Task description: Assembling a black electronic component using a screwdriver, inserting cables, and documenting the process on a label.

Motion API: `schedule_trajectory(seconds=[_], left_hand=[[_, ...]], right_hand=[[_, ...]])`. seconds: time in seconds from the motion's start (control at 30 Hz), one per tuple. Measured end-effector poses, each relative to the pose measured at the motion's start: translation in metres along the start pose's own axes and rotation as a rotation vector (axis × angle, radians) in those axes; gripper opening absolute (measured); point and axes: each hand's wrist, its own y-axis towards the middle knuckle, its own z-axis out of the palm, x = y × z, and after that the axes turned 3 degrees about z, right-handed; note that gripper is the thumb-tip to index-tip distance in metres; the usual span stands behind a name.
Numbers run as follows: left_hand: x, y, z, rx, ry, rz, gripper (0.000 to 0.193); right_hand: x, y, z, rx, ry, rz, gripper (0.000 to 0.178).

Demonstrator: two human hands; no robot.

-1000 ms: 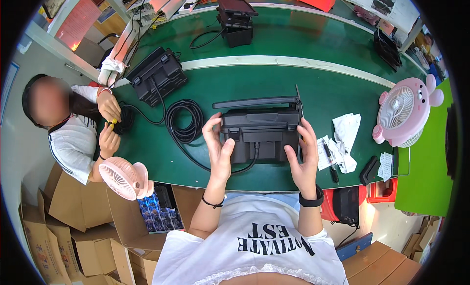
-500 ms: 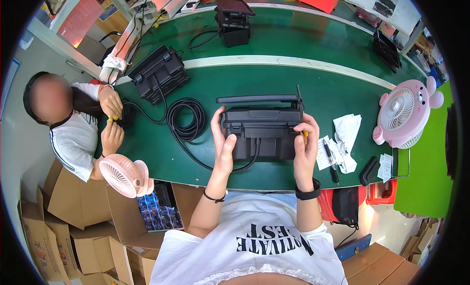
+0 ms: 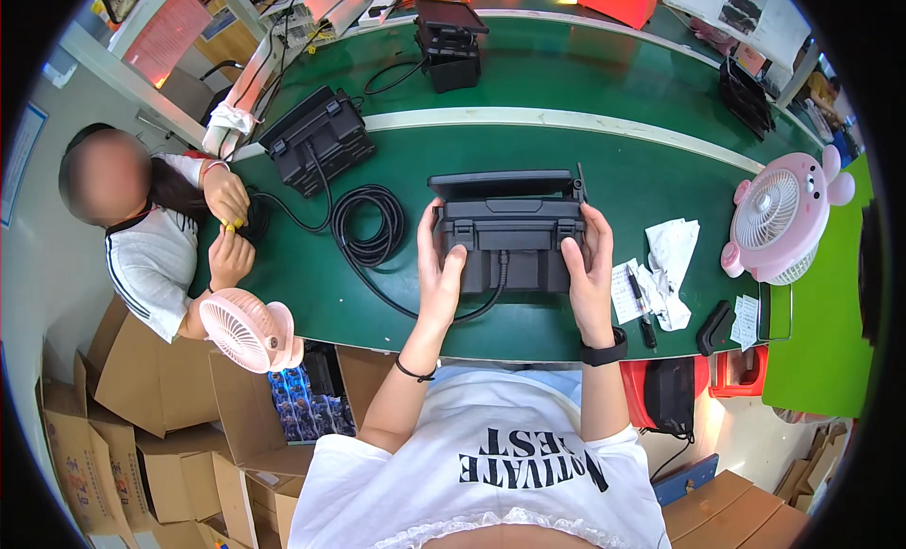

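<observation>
On green tabletop (image 3: 651, 186), a black case (image 3: 514, 233) is clasped by half-curled fingers (image 3: 427, 233): left hand (image 3: 440, 277) at its nine o'clock, right hand (image 3: 592, 274) at three.

The held case (image 3: 514, 230) is showing black, the surface (image 3: 651, 176) green. At three o'clock, a fan (image 3: 783, 214) is showing pink.

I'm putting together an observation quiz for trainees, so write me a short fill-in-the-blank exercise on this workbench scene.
1. The left hand and right hand hold a black case from opposite sides, and the tabletop is coloured ____.
2. The coiled cable lies to the ____ of the black case.
3. The eared fan is coloured ____.
4. The wide black wristband is worn just below the ____ hand.

Missing words: green; left; pink; right.
</observation>
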Motion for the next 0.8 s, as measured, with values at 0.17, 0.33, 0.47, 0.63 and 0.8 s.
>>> schedule_trajectory(seconds=[0.17, 0.33, 0.47, 0.63, 0.8], left_hand=[[0.002, 0.002, -0.022, 0.031, 0.642, 0.081, 0.067], [-0.055, 0.024, 0.008, 0.142, 0.982, 0.58, 0.062], [-0.06, 0.053, 0.031, 0.633, 1.254, 0.639, 0.058], [-0.045, 0.079, 0.038, 0.752, 1.226, 0.542, 0.056], [-0.055, 0.092, 0.042, 0.832, 1.218, 0.53, 0.056]], right_hand=[[0.002, -0.004, -0.03, -0.119, -0.383, -0.043, 0.031], [-0.002, -0.027, -0.052, -0.076, -1.165, -0.179, 0.036], [-0.007, -0.03, -0.044, -0.038, -1.237, -0.152, 0.033], [-0.02, -0.026, -0.051, -0.119, -0.875, -0.119, 0.026], [-0.015, -0.039, -0.057, -0.277, -0.39, 0.073, 0.026]])
